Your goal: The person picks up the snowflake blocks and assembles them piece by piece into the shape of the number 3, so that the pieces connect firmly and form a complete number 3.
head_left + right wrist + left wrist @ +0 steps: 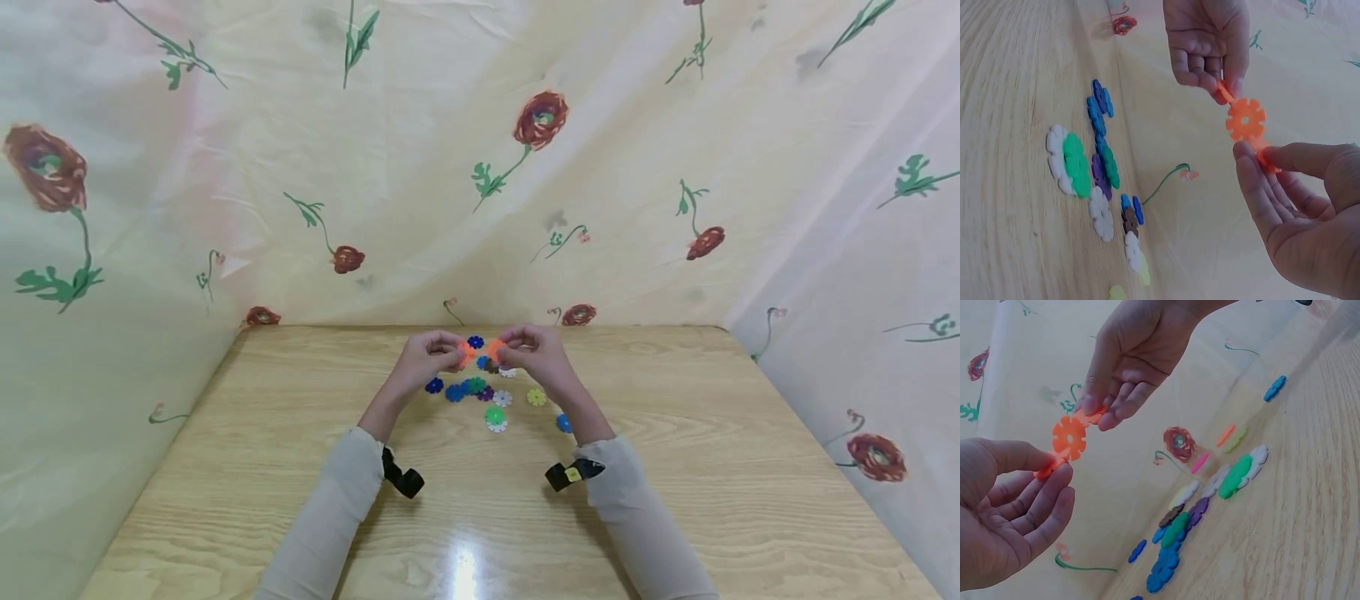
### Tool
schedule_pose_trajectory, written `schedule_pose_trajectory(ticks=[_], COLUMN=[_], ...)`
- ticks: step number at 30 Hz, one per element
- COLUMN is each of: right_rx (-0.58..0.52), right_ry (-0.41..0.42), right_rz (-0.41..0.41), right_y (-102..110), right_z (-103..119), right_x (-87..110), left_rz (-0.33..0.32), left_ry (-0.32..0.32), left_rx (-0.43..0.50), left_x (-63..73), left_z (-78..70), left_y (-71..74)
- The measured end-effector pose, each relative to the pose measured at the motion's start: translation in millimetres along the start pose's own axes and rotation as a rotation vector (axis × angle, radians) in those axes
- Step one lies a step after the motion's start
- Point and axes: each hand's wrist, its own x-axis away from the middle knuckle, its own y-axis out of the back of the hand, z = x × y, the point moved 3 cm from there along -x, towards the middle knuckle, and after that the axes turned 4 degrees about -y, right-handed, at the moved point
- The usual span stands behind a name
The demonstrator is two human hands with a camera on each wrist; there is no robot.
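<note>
My left hand (429,360) and right hand (537,358) are raised over the far part of the table, fingertips facing each other. Between them is a small chain of orange notched flower discs. A middle orange disc (1069,437) faces the left wrist view, linked to discs at either end. The left hand (1019,506) pinches the lower orange disc (1050,465) between thumb and fingers. Above it, the right hand (1138,359) pinches another orange disc (1090,417). The right wrist view shows the same chain around the orange middle disc (1246,119), its ends partly covered by fingertips.
Loose flower discs lie below the hands: a green one (494,414) over a white one (497,427), a yellow one (536,397), a blue one (564,423), a dark blue one (434,385) and several more. Flowered cloth (420,167) rises behind the wooden table (262,433).
</note>
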Motion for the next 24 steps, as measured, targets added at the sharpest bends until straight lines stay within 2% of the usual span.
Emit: schedule_pose_trajectory(ticks=[9,16,24], right_rx=[-0.035,-0.033,-0.026], right_ry=[0.000,0.012,0.010], right_rz=[-0.012,0.008,-0.005], right_y=[-0.1,-2.3,-1.7], right_z=[-3.0,-1.0,1.3], right_x=[-1.7,-2.1,-1.9], left_rz=[-0.020,-0.003,-0.014], left_ry=[0.020,0.050,0.094], left_rx=[0.015,-0.006,0.037], left_x=[-0.8,-0.8,-4.0], left_z=[2.9,6.8,2.6], left_y=[-3.8,-1.8,-2.0])
